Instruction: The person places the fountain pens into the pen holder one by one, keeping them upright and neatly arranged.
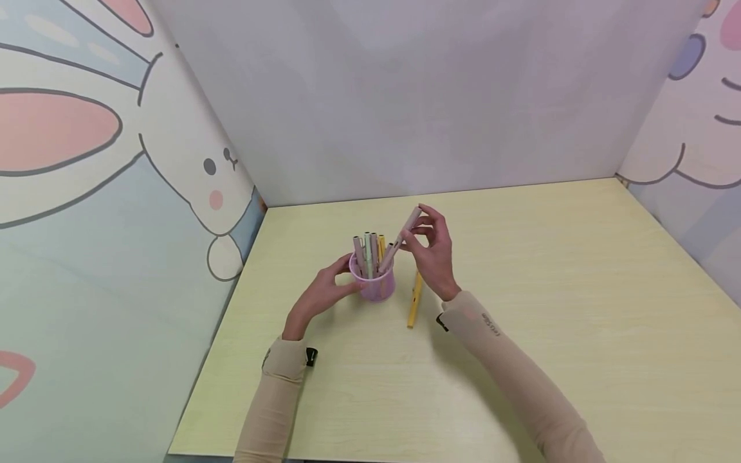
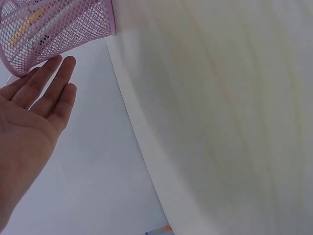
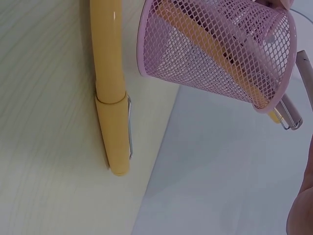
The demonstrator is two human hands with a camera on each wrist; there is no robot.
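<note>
A pink mesh pen holder (image 1: pixel 377 290) stands upright on the table with several pens (image 1: pixel 370 254) in it, mauve-grey, pale green and yellow. My left hand (image 1: pixel 323 294) holds it from the left, thumb at the near side and fingers behind; in the left wrist view the fingers (image 2: pixel 46 85) lie against the mesh. Over the rim, my right hand (image 1: pixel 435 252) pinches a mauve-grey pen (image 1: pixel 412 219) between thumb and fingertips. This pen slants, its lower end at the holder's mouth. A capped yellow pen (image 1: pixel 414 302) lies on the table right of the holder.
The pale wood-grain table (image 1: pixel 567 308) reaches back to a plain light wall (image 1: pixel 440 96). A panel with a cartoon rabbit (image 1: pixel 179 148) borders the left side, and another cartoon panel (image 1: pixel 654 128) borders the right.
</note>
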